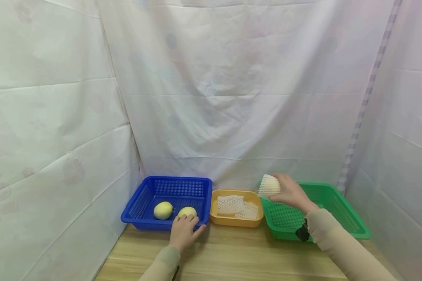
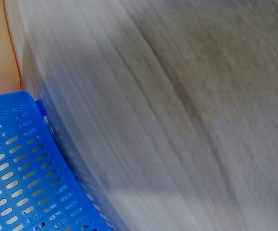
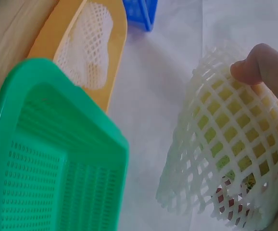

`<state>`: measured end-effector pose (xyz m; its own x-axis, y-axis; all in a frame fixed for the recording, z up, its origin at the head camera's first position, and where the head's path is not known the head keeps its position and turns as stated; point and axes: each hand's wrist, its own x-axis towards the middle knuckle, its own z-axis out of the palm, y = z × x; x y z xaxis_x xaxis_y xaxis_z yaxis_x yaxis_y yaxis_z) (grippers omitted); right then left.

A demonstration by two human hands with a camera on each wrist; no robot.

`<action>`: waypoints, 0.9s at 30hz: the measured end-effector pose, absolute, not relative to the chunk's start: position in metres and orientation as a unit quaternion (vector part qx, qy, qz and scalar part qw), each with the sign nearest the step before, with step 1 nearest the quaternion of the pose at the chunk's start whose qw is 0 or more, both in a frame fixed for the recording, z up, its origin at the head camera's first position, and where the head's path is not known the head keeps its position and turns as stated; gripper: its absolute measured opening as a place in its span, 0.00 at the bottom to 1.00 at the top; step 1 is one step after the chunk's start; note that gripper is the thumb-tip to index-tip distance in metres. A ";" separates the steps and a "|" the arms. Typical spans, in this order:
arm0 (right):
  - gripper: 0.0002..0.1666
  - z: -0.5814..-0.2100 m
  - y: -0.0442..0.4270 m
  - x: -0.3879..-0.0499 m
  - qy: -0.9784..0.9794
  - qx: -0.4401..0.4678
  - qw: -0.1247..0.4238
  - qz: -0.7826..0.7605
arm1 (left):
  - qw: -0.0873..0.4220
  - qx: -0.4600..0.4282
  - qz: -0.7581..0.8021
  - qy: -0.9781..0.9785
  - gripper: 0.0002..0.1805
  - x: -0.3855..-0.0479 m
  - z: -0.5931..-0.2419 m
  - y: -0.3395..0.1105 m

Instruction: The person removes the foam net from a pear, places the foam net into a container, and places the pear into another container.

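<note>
In the head view my right hand point(image 1: 291, 192) grips a yellow-green fruit in a white foam net point(image 1: 269, 186), above the left back corner of the green basket point(image 1: 285, 235). The right wrist view shows the net point(image 3: 225, 144) around the fruit, thumb on its upper side, with the net's loose end extending past the fruit. My left hand point(image 1: 183, 232) reaches over the blue basket's front rim, its fingers on a yellow-green fruit point(image 1: 187, 212). Another fruit point(image 1: 163, 210) lies to its left in the blue basket point(image 1: 133, 220). The left wrist view shows the blue basket point(image 2: 23, 163), with almost none of the hand.
Between the two baskets stands an orange tray point(image 1: 236, 222) holding white foam nets point(image 1: 230, 204). All three containers are on a wooden table point(image 1: 232, 253). White curtains point(image 1: 232, 97) hang behind and at both sides.
</note>
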<state>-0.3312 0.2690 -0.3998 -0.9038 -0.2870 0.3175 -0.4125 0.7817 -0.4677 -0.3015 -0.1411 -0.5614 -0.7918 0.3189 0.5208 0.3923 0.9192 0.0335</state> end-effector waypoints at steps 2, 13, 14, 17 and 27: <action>0.48 -0.398 0.265 -0.330 -0.936 0.188 0.114 0.275 | 0.261 -0.188 -0.072 -0.944 0.19 -0.302 -0.561 -0.141; 0.49 -0.398 0.242 -0.323 -0.928 0.206 0.106 0.291 | 0.257 -0.189 -0.075 -0.945 0.19 -0.302 -0.561 -0.141; 0.49 -0.399 0.240 -0.322 -0.928 0.207 0.104 0.290 | 0.257 -0.190 -0.073 -0.945 0.19 -0.302 -0.561 -0.141; 0.49 -0.401 0.233 -0.321 -0.926 0.213 0.101 0.293 | 0.261 -0.190 -0.067 -0.944 0.20 -0.302 -0.562 -0.141; 0.49 -0.409 0.214 -0.312 -0.919 0.235 0.093 0.302 | 0.270 -0.192 -0.061 -0.942 0.16 -0.303 -0.563 -0.141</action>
<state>-0.3124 0.2145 -0.4092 -0.8726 -0.3759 0.3119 -0.4877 0.7075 -0.5116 -0.3029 -0.1413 -0.5626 -0.7809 0.3292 0.5309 0.3944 0.9189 0.0105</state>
